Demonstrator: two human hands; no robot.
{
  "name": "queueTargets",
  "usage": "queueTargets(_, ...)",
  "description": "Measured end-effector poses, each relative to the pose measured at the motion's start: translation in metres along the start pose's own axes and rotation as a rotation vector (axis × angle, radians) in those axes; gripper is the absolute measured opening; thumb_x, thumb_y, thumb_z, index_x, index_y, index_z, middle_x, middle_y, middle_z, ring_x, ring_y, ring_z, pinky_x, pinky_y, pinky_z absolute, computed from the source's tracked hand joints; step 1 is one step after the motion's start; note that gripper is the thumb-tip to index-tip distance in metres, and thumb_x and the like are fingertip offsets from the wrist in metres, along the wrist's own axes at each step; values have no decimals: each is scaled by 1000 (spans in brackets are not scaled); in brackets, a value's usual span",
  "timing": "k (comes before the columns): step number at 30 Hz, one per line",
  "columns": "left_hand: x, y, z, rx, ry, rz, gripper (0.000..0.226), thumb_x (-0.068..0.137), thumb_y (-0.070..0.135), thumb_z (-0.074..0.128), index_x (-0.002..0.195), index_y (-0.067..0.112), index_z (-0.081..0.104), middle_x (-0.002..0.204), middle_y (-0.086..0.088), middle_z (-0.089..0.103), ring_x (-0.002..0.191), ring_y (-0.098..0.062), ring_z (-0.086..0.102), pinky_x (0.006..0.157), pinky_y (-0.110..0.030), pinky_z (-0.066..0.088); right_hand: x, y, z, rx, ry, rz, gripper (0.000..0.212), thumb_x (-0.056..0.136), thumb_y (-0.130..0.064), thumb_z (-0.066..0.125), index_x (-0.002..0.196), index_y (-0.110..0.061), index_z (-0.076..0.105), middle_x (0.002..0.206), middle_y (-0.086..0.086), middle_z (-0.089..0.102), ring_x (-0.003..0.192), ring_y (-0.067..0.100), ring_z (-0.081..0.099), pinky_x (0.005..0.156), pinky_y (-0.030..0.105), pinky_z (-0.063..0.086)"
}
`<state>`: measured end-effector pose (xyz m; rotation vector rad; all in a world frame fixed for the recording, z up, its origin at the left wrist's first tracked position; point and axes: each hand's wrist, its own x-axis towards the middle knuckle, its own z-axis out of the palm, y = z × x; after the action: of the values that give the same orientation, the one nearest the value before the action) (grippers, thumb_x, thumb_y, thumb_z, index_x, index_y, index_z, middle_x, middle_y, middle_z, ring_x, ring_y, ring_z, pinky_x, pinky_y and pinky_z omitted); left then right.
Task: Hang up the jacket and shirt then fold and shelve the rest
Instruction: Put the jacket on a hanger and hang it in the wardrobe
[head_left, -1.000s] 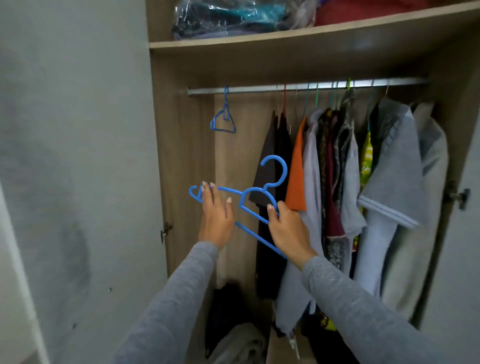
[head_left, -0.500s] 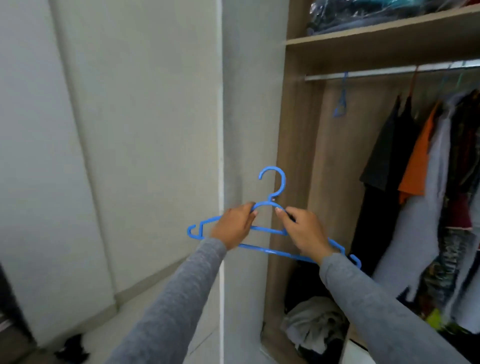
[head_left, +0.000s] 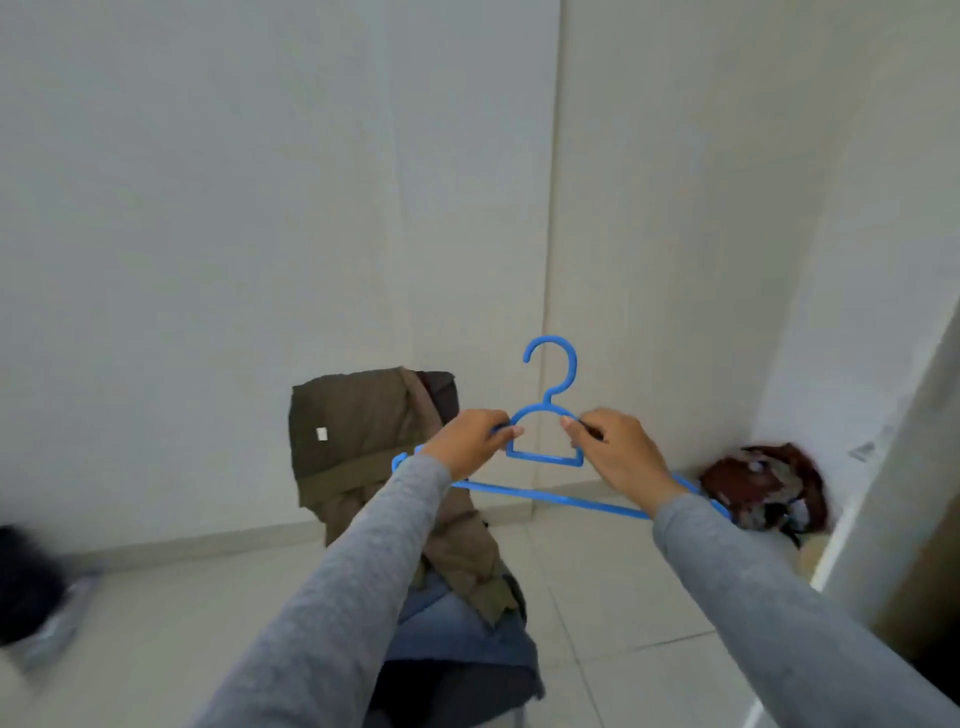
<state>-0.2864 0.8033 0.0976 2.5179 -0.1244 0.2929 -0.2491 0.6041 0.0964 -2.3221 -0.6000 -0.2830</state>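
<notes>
Both hands hold a blue hanger up before a white corner.

The left hand (head_left: 470, 441) and right hand (head_left: 618, 457) pinch the hanger (head_left: 545, 457) either side of its upright hook. Beyond and below the left hand, an olive jacket (head_left: 358, 441) drapes over jeans (head_left: 457, 629). Beyond the right hand, a reddish heap (head_left: 763, 486) lies on the floor (head_left: 597, 571).

beyond my hands two plain pale walls (head_left: 260, 208) meet in a corner seam, pale floor tiles (head_left: 597, 597) spread below them, and a wardrobe edge (head_left: 914, 493) stands right of them.
</notes>
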Motion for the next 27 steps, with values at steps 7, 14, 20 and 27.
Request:
queueTargets(7, -44, -107, -61, -58, 126, -165, 26, 95, 31, 52, 89, 9, 63, 77, -4, 56, 68, -14, 48, 64, -24, 38, 45, -89, 101, 391, -276, -82, 22, 95, -25, 53, 82, -10, 62, 76, 1, 62, 72, 12, 57, 74, 26, 47)
queueTargets(14, -23, -190, -89, -75, 180, -276, 26, 94, 29, 54, 68, 28, 54, 65, 6, 47, 60, -9, 41, 59, -19, 34, 121, -131, 183, 575, -453, -116, 16, 95, -27, 53, 98, -16, 63, 76, -1, 66, 67, 10, 62, 71, 24, 54)
queueTargets(20, 36, -247, -118, -65, 190, -387, 25, 92, 39, 54, 81, 18, 63, 69, 2, 55, 62, -13, 44, 62, -26, 40, 207, -140, 224, 570, -510, -123, 21, 95, -28, 54, 101, -11, 63, 74, 0, 63, 60, 10, 57, 57, 16, 46)
queueTargets(27, 85, -323, -99, -151, 172, -507, 36, 95, 43, 44, 89, 14, 64, 84, 1, 65, 80, -18, 61, 76, -29, 50, 292, -112, 265, 526, -553, -81, 17, 93, -26, 57, 94, -10, 64, 72, 1, 62, 59, 11, 54, 58, 17, 47)
